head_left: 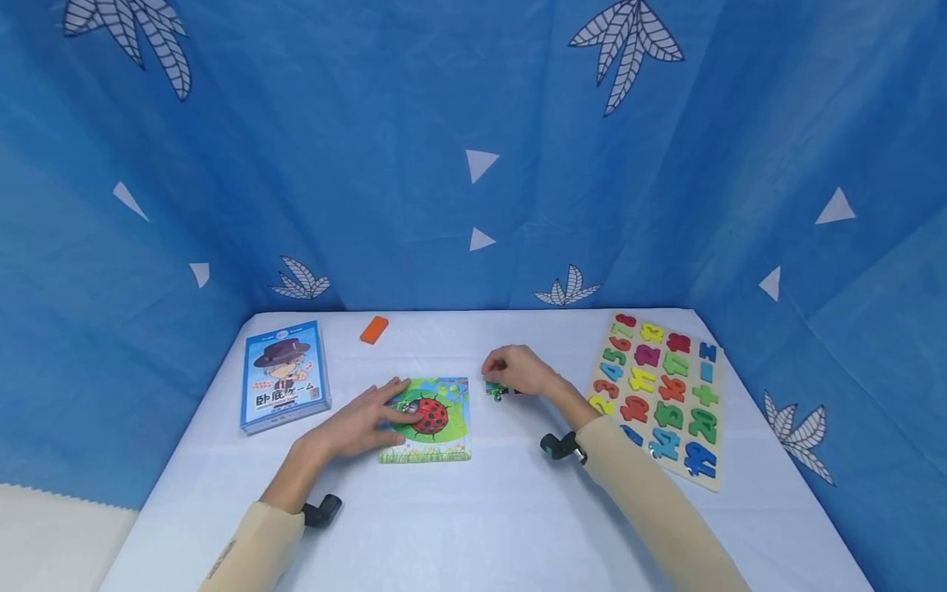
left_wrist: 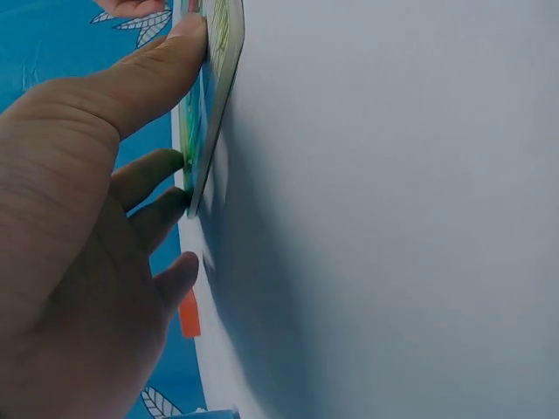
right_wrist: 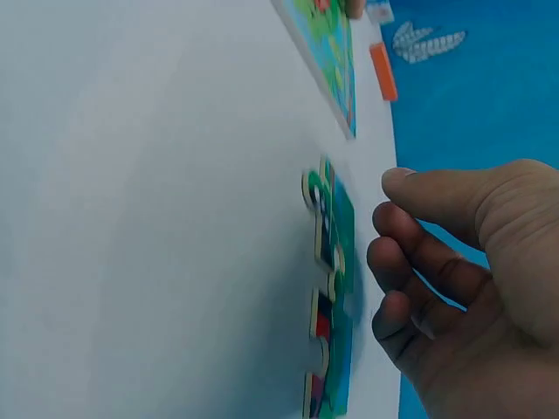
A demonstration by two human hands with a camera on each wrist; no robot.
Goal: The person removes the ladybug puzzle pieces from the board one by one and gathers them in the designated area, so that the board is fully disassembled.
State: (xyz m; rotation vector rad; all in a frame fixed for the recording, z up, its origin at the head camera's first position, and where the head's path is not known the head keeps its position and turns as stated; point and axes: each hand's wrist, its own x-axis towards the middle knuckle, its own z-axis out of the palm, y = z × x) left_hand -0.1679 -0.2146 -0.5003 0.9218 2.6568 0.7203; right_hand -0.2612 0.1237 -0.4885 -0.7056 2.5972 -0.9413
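Note:
My left hand [head_left: 367, 423] rests with spread fingers on a square ladybug jigsaw puzzle [head_left: 450, 436] at the middle of the table. From the left wrist view, the thumb [left_wrist: 179, 65] lies over the puzzle's face and two fingertips touch its edge. To the right, my right hand [head_left: 524, 372] hovers over a small cluster of joined jigsaw pieces [head_left: 496, 390], partly hidden below it. The right wrist view shows those pieces [right_wrist: 345, 236] lying on the table, knobs outward. There the loosely curled fingers and thumb hold nothing, beside the pieces.
A blue game box [head_left: 286, 378] stands at the left, with an orange block [head_left: 374, 330] behind the puzzle. On the right lies a wooden number board [head_left: 691, 478] with colourful numerals. A blue patterned curtain [head_left: 414, 164] surrounds the white table [head_left: 444, 526].

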